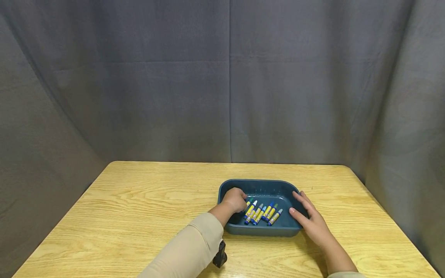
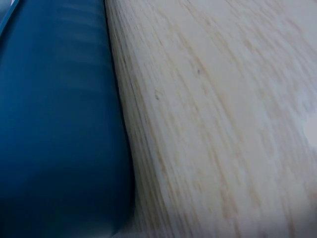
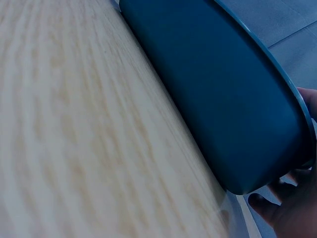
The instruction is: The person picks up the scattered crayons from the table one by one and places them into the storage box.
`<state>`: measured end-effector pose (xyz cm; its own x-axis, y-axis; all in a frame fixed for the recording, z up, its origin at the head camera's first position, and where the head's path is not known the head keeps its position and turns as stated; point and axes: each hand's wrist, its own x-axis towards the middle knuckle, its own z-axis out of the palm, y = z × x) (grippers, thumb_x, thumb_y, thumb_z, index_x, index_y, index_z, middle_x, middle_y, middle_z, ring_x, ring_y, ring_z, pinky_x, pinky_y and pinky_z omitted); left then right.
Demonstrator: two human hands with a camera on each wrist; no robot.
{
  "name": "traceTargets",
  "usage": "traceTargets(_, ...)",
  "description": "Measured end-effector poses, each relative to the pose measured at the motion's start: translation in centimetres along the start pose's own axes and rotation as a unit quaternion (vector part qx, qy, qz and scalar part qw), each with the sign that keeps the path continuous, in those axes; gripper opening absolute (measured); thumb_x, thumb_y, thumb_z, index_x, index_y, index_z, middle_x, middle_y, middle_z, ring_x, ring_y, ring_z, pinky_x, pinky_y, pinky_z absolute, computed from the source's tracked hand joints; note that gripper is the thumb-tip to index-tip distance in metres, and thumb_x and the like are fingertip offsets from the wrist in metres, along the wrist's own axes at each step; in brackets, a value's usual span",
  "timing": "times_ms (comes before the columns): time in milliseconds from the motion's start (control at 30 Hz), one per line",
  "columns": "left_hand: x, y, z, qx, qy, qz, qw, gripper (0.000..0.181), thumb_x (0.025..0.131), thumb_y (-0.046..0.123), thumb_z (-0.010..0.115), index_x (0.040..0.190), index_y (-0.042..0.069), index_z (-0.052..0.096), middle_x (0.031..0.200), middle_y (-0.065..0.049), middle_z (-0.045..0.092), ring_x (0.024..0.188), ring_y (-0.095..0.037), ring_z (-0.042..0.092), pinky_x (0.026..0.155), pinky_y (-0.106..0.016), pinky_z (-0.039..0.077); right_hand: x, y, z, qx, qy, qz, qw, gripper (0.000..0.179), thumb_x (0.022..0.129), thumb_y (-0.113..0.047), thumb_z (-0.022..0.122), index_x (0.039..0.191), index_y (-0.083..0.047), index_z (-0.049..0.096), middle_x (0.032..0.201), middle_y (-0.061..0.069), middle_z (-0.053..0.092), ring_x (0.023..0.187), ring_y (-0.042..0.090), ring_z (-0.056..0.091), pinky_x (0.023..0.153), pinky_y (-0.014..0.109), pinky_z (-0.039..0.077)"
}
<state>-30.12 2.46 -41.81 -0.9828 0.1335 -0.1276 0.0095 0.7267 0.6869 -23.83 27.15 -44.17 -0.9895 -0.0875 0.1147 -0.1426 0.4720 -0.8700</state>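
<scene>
A dark blue-green rectangular tray (image 1: 262,231) stands on the wooden table, with several crayons (image 1: 258,214) in yellow and blue wrappers lying side by side on its floor. Reaching over the tray's left side, my left hand (image 1: 234,200) has its fingers curled at a green-tipped crayon (image 1: 248,203) on the left end of the row. The hand hides the lower part of that crayon. My right hand (image 1: 312,220) holds the tray's right end, thumb and fingers at the rim. In the right wrist view, fingers (image 3: 290,203) show against the tray's outer wall (image 3: 218,94).
The wooden table (image 1: 139,216) extends around the tray. Grey curtains (image 1: 167,96) hang behind the table and along both sides. A small black device (image 1: 219,255) sits under the left sleeve (image 1: 189,247). The left wrist view shows only the tray's outer wall (image 2: 59,119) and the tabletop.
</scene>
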Motion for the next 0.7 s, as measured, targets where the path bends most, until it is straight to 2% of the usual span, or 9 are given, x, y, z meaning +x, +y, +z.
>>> traceTargets(167, 0.0, 0.0, -0.1, -0.006, -0.003, -0.002, 1.0, 0.03, 0.077, -0.003, 0.071, 0.108, -0.004, 0.07, 0.103, -0.014, 0.07, 0.074, -0.018, 0.06, 0.061, -0.026, 0.05, 0.0, 0.0, 0.0, 0.0, 0.002, -0.001, 1.0, 0.063, 0.097, -0.026, 0.059, 0.152, -0.009, 0.034, 0.163, 0.024, 0.007, 0.148, 0.05, 0.004, 0.111, 0.073, 0.009)
traceTargets(367, -0.4, 0.5, -1.2, -0.039, -0.008, 0.006, 0.9992, 0.034, 0.089, 0.01, 0.067, 0.12, -0.004, 0.063, 0.114, -0.017, 0.067, 0.088, -0.023, 0.064, 0.075, -0.034, 0.054, 0.2, -0.1, -0.1, 0.0, 0.002, 0.001, 1.0, 0.065, 0.097, -0.027, 0.059, 0.153, -0.01, 0.032, 0.163, 0.024, 0.006, 0.148, 0.05, 0.004, 0.111, 0.073, 0.009)
traceTargets(533, -1.1, 0.8, -2.9, -0.075, -0.012, 0.061, 0.9952, 0.038, 0.095, 0.014, 0.059, 0.129, -0.003, 0.059, 0.119, -0.019, 0.065, 0.095, -0.027, 0.065, 0.08, -0.036, 0.054, 0.2, -0.1, -0.2, 0.009, 0.006, 0.003, 0.9999, 0.065, 0.097, -0.025, 0.059, 0.154, -0.009, 0.031, 0.163, 0.024, 0.005, 0.148, 0.049, 0.004, 0.113, 0.071, 0.009)
traceTargets(633, -1.6, 0.7, -4.1, -0.093, -0.007, 0.093, 0.9913, 0.038, 0.097, 0.015, 0.056, 0.13, -0.003, 0.058, 0.125, -0.02, 0.063, 0.111, -0.03, 0.062, 0.093, -0.041, 0.053, 0.2, -0.3, -0.3, 0.012, 0.01, 0.001, 0.9999, 0.066, 0.097, -0.026, 0.058, 0.155, -0.01, 0.028, 0.163, 0.024, 0.004, 0.148, 0.049, 0.005, 0.114, 0.069, 0.012)
traceTargets(700, -1.9, 0.5, -4.9, -0.105, -0.002, 0.108, 0.9886, 0.038, 0.099, 0.015, 0.054, 0.132, -0.002, 0.057, 0.129, -0.02, 0.061, 0.117, -0.033, 0.059, 0.097, -0.044, 0.051, 0.3, -0.5, -0.4, 0.014, 0.013, -0.006, 0.9998, 0.067, 0.098, -0.025, 0.058, 0.155, -0.01, 0.027, 0.163, 0.023, 0.003, 0.148, 0.049, 0.007, 0.114, 0.068, 0.014)
